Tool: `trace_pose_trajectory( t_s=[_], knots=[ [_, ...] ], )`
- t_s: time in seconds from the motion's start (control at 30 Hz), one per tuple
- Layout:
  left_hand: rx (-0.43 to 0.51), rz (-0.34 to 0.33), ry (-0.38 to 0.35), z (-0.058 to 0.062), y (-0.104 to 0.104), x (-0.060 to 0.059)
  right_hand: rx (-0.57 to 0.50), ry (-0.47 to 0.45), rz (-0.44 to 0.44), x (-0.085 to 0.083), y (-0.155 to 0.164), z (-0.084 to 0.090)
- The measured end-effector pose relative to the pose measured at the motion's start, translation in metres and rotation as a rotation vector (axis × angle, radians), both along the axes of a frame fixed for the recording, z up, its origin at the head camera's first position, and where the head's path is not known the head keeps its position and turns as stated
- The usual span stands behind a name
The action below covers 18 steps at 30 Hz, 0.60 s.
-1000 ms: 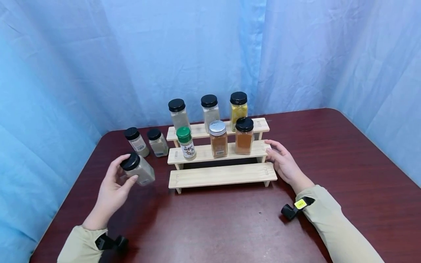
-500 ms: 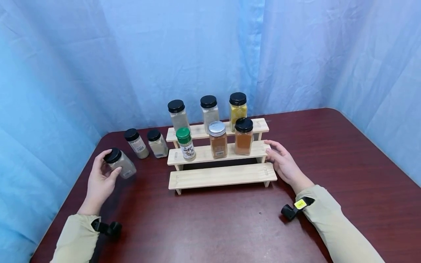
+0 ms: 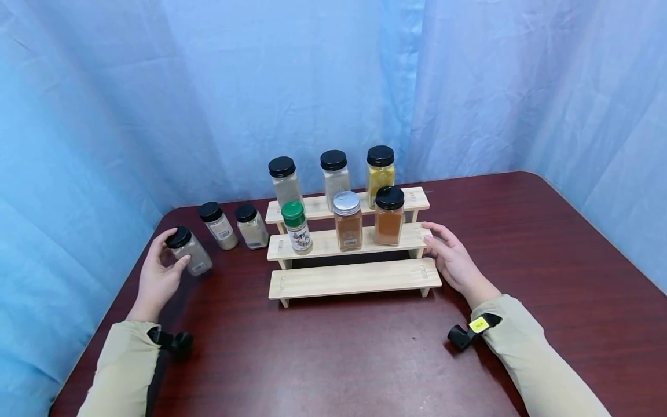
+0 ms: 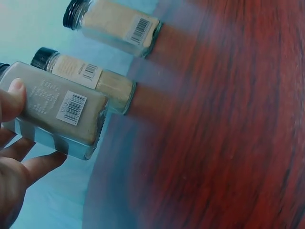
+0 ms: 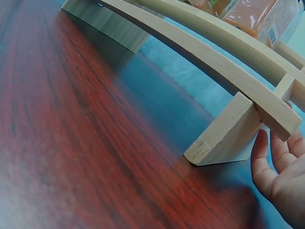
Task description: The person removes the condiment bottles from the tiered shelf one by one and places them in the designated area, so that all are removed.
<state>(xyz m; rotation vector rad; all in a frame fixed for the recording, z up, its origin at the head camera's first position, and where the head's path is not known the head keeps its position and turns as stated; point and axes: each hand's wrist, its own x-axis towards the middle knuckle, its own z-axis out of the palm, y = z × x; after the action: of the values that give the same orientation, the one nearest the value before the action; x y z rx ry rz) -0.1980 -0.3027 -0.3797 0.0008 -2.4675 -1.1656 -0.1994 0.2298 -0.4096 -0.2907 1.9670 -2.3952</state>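
In the head view my left hand (image 3: pixel 158 281) grips a spice jar (image 3: pixel 195 258) of greyish powder with a black lid, at the table's left side. The left wrist view shows the thumb across the barcode side of this jar (image 4: pixel 52 102) and fingers beneath; whether its base touches the table I cannot tell. My right hand (image 3: pixel 455 260) holds the right end of a three-step wooden rack (image 3: pixel 354 279) at the middle step, thumb and forefinger at its corners. The right wrist view has the fingers partly hidden behind the rack's end (image 5: pixel 271 112).
Two black-lidded jars, one slim (image 3: pixel 221 231) and one squarer (image 3: pixel 253 231), stand left of the rack. A green-capped shaker (image 3: pixel 299 234), a silver-lidded jar (image 3: pixel 348 229) and an orange-brown jar (image 3: pixel 388 223) occupy the middle step. Three taller-placed jars, including a yellow one (image 3: pixel 380 179), line the top.
My left hand has carried the greyish jar left and slightly away from me, to beside the two standing jars. The right hand and the rack have stayed in place.
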Motion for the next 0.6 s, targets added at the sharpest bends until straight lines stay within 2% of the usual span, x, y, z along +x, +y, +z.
trace_pose_trajectory(
  t_s=[0.17,0.37,0.6],
  knots=[
    [0.005,-0.011,0.012,-0.007,-0.004,-0.004,0.0,0.002,-0.003,0.001,0.0,-0.001],
    [-0.004,-0.02,-0.033,-0.016,-0.011,-0.004,-0.016,0.011,0.006,0.001,0.0,-0.002],
    [0.02,-0.02,-0.075,-0.017,-0.016,-0.009,-0.018,0.022,0.007,-0.001,0.001,-0.002]
  ],
)
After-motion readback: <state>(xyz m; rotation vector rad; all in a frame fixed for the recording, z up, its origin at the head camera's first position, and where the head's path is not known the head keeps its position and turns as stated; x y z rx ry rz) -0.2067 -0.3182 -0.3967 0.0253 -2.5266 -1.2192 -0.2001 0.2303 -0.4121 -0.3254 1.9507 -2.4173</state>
